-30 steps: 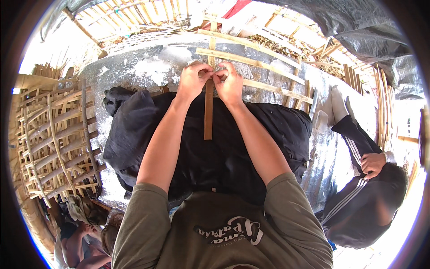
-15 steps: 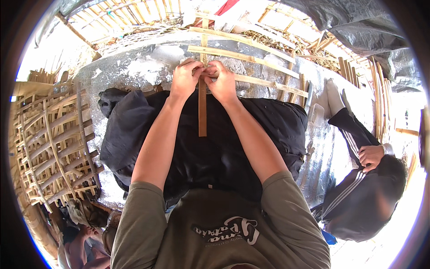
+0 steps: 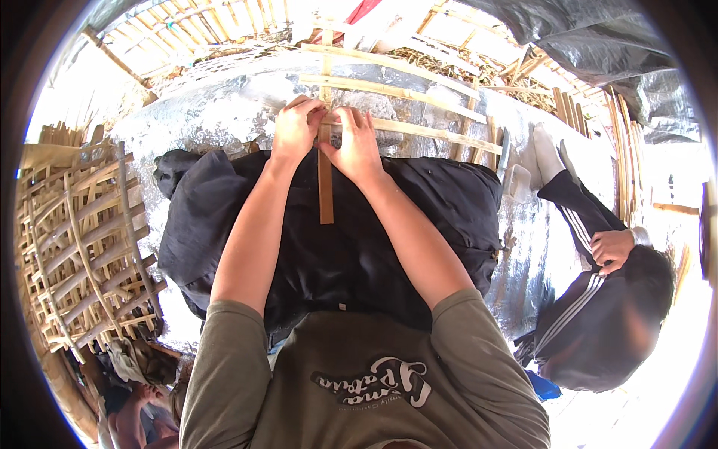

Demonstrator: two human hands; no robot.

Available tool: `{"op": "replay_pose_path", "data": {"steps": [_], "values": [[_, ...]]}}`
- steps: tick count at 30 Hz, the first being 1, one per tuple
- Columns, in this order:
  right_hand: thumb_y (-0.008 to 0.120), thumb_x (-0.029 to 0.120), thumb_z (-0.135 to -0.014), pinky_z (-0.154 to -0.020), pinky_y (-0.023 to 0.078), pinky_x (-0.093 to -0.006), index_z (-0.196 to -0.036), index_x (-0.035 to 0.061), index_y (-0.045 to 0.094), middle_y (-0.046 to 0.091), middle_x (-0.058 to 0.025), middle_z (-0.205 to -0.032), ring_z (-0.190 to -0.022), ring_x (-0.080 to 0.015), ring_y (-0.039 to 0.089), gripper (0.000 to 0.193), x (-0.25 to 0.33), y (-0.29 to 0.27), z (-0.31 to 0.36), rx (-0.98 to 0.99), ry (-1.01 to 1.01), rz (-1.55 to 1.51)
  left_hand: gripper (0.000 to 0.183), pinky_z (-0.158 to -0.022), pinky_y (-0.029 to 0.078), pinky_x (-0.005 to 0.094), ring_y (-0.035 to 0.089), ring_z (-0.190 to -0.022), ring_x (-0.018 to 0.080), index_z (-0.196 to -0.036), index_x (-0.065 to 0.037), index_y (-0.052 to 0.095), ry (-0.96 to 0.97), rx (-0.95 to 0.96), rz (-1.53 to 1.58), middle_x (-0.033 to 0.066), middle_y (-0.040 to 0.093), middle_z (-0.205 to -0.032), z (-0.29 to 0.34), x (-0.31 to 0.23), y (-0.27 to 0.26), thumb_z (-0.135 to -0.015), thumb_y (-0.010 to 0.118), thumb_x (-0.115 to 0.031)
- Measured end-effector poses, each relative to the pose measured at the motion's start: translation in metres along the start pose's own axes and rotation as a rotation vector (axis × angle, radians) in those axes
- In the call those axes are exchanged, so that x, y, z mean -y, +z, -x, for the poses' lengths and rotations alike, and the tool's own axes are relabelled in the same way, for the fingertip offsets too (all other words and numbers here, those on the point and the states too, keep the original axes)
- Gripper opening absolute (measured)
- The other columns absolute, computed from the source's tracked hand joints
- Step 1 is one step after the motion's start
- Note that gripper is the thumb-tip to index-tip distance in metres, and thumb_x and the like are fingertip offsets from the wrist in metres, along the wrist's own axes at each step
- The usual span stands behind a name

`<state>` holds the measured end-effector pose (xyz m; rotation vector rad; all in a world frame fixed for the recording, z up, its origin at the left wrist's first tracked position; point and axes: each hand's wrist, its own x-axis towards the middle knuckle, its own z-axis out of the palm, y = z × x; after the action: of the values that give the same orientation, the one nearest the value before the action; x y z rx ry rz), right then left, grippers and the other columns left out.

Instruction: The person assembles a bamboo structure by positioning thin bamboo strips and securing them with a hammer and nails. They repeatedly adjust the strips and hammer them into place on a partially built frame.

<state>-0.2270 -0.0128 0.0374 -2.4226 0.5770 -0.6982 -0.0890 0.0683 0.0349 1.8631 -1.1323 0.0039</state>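
Observation:
A long flat bamboo strip (image 3: 326,194) runs away from me over my black-clad lap, and several bamboo slats (image 3: 407,94) lie across it to the right as an open lattice. My left hand (image 3: 296,129) is closed in a pinch at the left of the nearest crossing; what its fingertips hold is hidden. My right hand (image 3: 357,147) grips from the other side, its thumb against the long strip and its fingers over the nearest slat (image 3: 441,135). Both hands cover most of that joint.
A woven bamboo panel (image 3: 78,247) stands at the left. To the right sits another person (image 3: 613,322) in dark striped clothes, with a blade-like tool (image 3: 504,153) nearby. Part of a further person (image 3: 138,415) shows lower left. Silvery sheeting (image 3: 202,112) covers the surface ahead.
The whole view has shifted slightly, so the lattice and hands appear further left. My right hand's fingers have spread a little apart from my left hand's at the crossing.

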Motion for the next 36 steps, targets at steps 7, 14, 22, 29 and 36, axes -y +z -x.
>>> {"op": "replay_pose_path", "data": {"steps": [7,14,22,29,36], "values": [[0.09,0.024,-0.067,-0.108,0.037,-0.0632,-0.116,0.0079,0.056,0.057,-0.009,-0.123,-0.119,-0.0337,0.056,0.061,-0.003,-0.002,0.007,-0.005,-0.076,0.046,0.012,-0.074,0.056,0.0387,0.071,-0.085,0.0303,-0.096,-0.005,0.073,-0.086,0.054,-0.033,0.0098,0.071,-0.091,0.001,-0.013,-0.001,-0.084,0.073,-0.005],[0.09,0.024,-0.066,-0.109,0.037,-0.0627,-0.118,0.0091,0.057,0.061,-0.0115,-0.119,-0.117,-0.0352,0.058,0.063,0.001,-0.005,0.001,0.034,-0.019,-0.034,0.011,-0.068,0.057,0.0376,0.071,-0.076,0.0303,-0.091,-0.003,0.072,0.012,-0.005,0.021,0.0111,0.07,-0.088,0.003,0.0,0.003,-0.08,0.072,0.001],[0.091,0.024,-0.064,-0.11,0.035,-0.0637,-0.123,0.009,0.053,0.06,-0.0131,-0.12,-0.118,-0.0373,0.057,0.072,-0.001,-0.002,0.003,0.013,-0.009,-0.042,0.01,-0.068,0.057,0.0359,0.072,-0.075,0.0293,-0.089,-0.002,0.072,-0.012,-0.017,0.043,0.0128,0.071,-0.088,0.002,0.0,0.003,-0.08,0.072,0.002],[0.092,0.024,-0.064,-0.111,0.034,-0.0638,-0.13,0.0083,0.048,0.057,-0.0141,-0.123,-0.12,-0.0381,0.054,0.081,0.0,-0.002,0.003,0.043,0.008,-0.033,0.01,-0.067,0.057,0.037,0.072,-0.075,0.03,-0.089,-0.001,0.072,-0.008,-0.012,0.041,0.0128,0.071,-0.087,0.001,-0.001,0.002,-0.079,0.072,0.002],[0.091,0.021,-0.064,-0.112,0.033,-0.0631,-0.133,0.0084,0.047,0.057,-0.0146,-0.125,-0.121,-0.038,0.054,0.082,0.0,-0.002,0.003,0.047,0.016,-0.045,0.009,-0.071,0.057,0.0385,0.071,-0.08,0.0328,-0.09,0.0,0.072,0.048,-0.047,-0.008,0.0132,0.072,-0.091,0.005,-0.005,0.003,-0.081,0.072,0.001]]}}
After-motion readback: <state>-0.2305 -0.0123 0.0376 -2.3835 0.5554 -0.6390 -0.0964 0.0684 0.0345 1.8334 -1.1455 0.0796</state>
